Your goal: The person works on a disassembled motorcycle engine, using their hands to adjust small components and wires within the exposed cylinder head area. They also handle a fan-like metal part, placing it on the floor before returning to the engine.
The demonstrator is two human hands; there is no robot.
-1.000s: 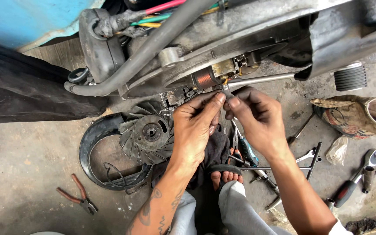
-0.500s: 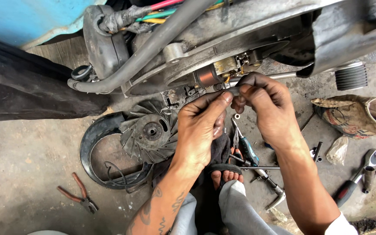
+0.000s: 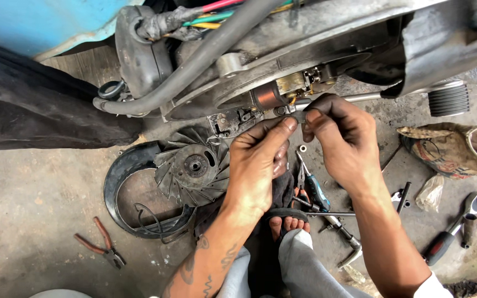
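Grey, oil-stained metal fills the upper view: an engine casing (image 3: 327, 33) tipped over a concrete floor (image 3: 34, 198). Just below its open side, two bare hands meet. The left hand (image 3: 258, 160) is closed, thumb and forefinger pinched on a small metal part (image 3: 298, 116), too small to identify. The right hand (image 3: 340, 135) is closed on the same part from the other side, its fingertips touching those of the left. The part is held just beneath a copper coil (image 3: 266, 98) and a brass fitting (image 3: 291, 84) inside the casing.

On the floor beneath the left wrist a finned fan wheel (image 3: 191, 168) is seen, resting in a black curved cover (image 3: 125, 187). Red-handled pliers (image 3: 97, 243) lie well apart to the left. Between the forearms, a blue-handled tool (image 3: 316, 190) lies beside a sandalled foot (image 3: 289, 222). A hammer (image 3: 346, 243) lies near it, a ratchet (image 3: 454, 232) further right, and a worn shoe (image 3: 459, 149) at the right edge.

As a judgement, the work would be done best with both pinches kept firm and close to the coil, so the small part cannot be dropped among the floor clutter.
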